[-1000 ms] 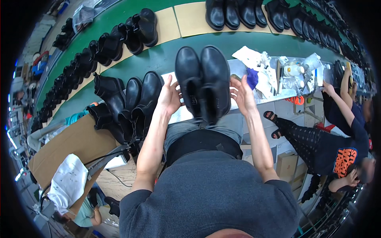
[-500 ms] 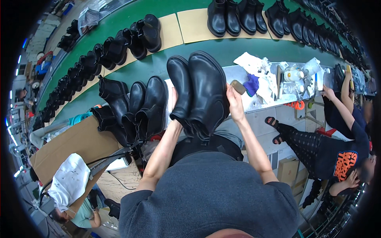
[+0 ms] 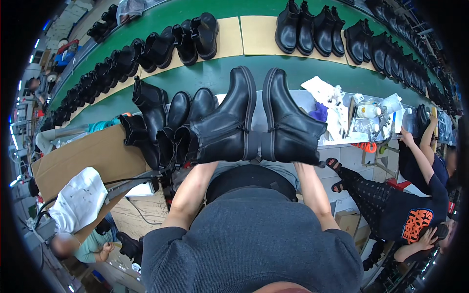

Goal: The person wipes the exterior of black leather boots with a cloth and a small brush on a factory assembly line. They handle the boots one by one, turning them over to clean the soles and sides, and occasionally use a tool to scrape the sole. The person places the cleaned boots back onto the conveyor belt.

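Observation:
Two black ankle boots are held up in front of me, turned on their sides with the soles facing each other and a narrow gap between. The left boot [image 3: 227, 122] covers my left hand, and only the left forearm [image 3: 194, 181] shows below it. Likewise, the right boot [image 3: 290, 122] hides the fingers of my right hand, whose forearm [image 3: 312, 185] comes up beneath its shaft. Each hand supports one boot. Close to the left boot stand several other black boots [image 3: 152, 105], partly overlapped by it.
Beyond runs a green belt [image 3: 254, 71] with tan sheets [image 3: 264, 36] and rows of black boots. On the right bench lie white rags [image 3: 334, 105], a purple cloth [image 3: 320, 112] and bottles [image 3: 367, 110]. Cardboard [image 3: 83, 156] sits at left. Co-workers are at right [image 3: 405, 210] and lower left [image 3: 93, 244].
The two boots were side by side, toes up. Now they are apart and turned sole to sole. The fingers of my right hand, visible before, are now hidden.

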Available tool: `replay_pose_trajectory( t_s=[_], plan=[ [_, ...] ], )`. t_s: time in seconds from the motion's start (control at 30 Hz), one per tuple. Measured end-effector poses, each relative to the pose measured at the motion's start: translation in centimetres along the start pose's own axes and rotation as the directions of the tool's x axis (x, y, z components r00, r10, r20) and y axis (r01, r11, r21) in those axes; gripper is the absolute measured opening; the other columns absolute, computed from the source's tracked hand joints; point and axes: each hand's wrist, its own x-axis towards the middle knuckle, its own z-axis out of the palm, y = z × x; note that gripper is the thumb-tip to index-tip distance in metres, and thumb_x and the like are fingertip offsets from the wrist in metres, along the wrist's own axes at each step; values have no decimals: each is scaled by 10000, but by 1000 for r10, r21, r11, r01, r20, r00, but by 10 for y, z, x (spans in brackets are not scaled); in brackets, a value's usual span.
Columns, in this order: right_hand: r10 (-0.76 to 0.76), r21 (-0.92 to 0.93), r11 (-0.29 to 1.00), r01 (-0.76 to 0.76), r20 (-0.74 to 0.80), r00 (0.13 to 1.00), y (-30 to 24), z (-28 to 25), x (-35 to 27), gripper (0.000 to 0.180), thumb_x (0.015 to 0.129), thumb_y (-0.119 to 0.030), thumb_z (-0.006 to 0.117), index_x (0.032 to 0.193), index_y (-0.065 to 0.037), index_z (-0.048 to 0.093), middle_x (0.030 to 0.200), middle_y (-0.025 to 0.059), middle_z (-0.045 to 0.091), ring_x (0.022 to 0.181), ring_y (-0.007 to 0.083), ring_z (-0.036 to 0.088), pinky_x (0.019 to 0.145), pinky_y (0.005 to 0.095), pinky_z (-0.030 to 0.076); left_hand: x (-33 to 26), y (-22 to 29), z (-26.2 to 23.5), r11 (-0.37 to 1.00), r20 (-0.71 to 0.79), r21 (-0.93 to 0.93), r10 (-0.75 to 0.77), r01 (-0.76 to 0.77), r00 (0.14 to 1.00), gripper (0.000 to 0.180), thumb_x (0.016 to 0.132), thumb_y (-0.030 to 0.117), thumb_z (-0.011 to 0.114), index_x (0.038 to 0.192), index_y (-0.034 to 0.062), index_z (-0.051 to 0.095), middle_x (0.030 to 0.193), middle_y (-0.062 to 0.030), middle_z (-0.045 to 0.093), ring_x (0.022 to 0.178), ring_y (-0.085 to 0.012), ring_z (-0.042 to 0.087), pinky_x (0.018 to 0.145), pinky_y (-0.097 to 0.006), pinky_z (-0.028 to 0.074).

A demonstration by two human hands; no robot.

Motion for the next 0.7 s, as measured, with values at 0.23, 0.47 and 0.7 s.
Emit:
replay_pose_trajectory(
  t_s=[0.23,0.47,0.7],
  plan=[
    [-48,19,999,47,42,998,13,-17,4,517,968,-504,415,1067,-32,601,863,65,638,732,120,623,649,239,496,7,-39,2,865,79,-454,-201,214,976,534,956,378,444,1244,-72,448,813,-100,503,779,-248,492,729,-343,457],
    [-53,-221,974,41,-47,998,-13,-14,5,489,968,-486,435,1059,-36,603,886,64,634,762,117,621,668,231,490,6,-24,-11,954,50,-283,-90,101,995,456,942,334,516,1251,0,491,1026,-113,603,914,-218,619,781,-346,548],
    [-727,-958,-274,83,263,634,-27,29,3,648,915,-503,510,1296,19,469,1130,281,601,1054,392,599,911,400,448,12,18,-51,933,37,309,-206,185,978,754,797,145,712,1443,81,329,1290,-105,500,1167,-173,473,987,-322,380]
  ],
)
